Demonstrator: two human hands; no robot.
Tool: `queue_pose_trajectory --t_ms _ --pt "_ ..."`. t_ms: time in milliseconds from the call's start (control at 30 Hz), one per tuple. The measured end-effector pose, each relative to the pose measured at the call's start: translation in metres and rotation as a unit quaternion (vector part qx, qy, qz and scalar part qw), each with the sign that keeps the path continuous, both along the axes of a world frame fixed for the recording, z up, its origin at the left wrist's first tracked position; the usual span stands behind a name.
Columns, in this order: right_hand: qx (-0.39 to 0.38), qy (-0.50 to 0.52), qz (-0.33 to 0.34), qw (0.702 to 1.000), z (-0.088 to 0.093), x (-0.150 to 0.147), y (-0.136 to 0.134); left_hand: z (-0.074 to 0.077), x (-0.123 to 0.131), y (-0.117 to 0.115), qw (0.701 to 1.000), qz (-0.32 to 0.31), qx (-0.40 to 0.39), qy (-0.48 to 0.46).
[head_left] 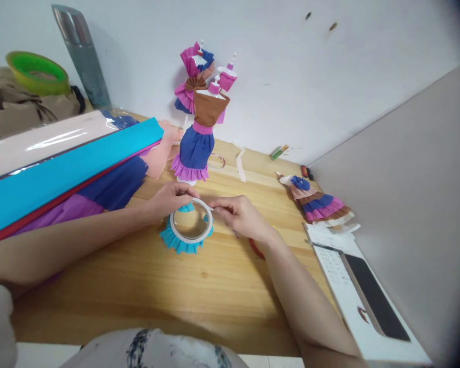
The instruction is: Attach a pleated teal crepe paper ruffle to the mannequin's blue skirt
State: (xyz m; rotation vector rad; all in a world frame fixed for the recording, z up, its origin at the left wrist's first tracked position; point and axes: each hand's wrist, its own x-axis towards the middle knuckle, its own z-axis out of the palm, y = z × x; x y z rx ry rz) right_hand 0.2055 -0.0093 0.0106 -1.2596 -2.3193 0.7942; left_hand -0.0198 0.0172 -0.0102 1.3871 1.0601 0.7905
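Note:
Over the wooden table, my left hand (171,199) is closed on the top rim of a white roll of tape (189,239). My right hand (239,217) pinches the end of the tape strip at the roll's right side. Beneath and around the roll shows a turquoise pleated strip of crepe paper (181,246); how it is attached cannot be made out. Just beyond my hands stands a small dress form (197,144), upright, dressed in brown, blue and purple paper. Part of a red curved object (256,249) shows under my right forearm.
Crepe paper rolls (72,176) lie at left, with a flask (86,61) and a yellow-green ring (38,74) behind. More dressed forms (191,94) stand by the wall. A layered paper dress (322,204) lies at right near a white box (337,268) with a dark panel.

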Motion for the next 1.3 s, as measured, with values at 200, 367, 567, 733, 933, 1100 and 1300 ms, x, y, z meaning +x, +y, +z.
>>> queue_pose_trajectory --t_ms 200,367,567,733,933,1100,1300 --pt "-0.053 -0.005 -0.007 0.999 0.007 -0.011 -0.006 0.001 0.001 -0.001 0.999 0.044 0.013 0.012" --pt "-0.024 -0.035 0.006 0.999 0.013 -0.02 -0.013 0.0 0.002 -0.002 0.999 0.041 0.019 0.028" --pt "0.01 -0.102 -0.1 0.99 0.007 -0.033 -0.02 -0.002 0.004 -0.006 0.998 0.029 0.038 0.034" --pt "0.019 -0.111 -0.135 0.984 0.003 -0.033 -0.016 0.001 0.002 -0.004 0.996 -0.03 0.069 0.039" --pt "-0.002 -0.066 -0.172 0.983 0.003 -0.018 -0.007 0.004 -0.008 0.005 0.992 -0.1 0.083 0.007" --pt "-0.007 -0.044 -0.175 0.984 -0.001 -0.009 0.0 -0.005 -0.007 0.011 0.99 -0.126 0.061 -0.033" --pt "-0.009 -0.059 -0.183 0.981 -0.005 -0.006 0.004 -0.013 -0.006 0.015 0.989 -0.126 0.03 -0.076"
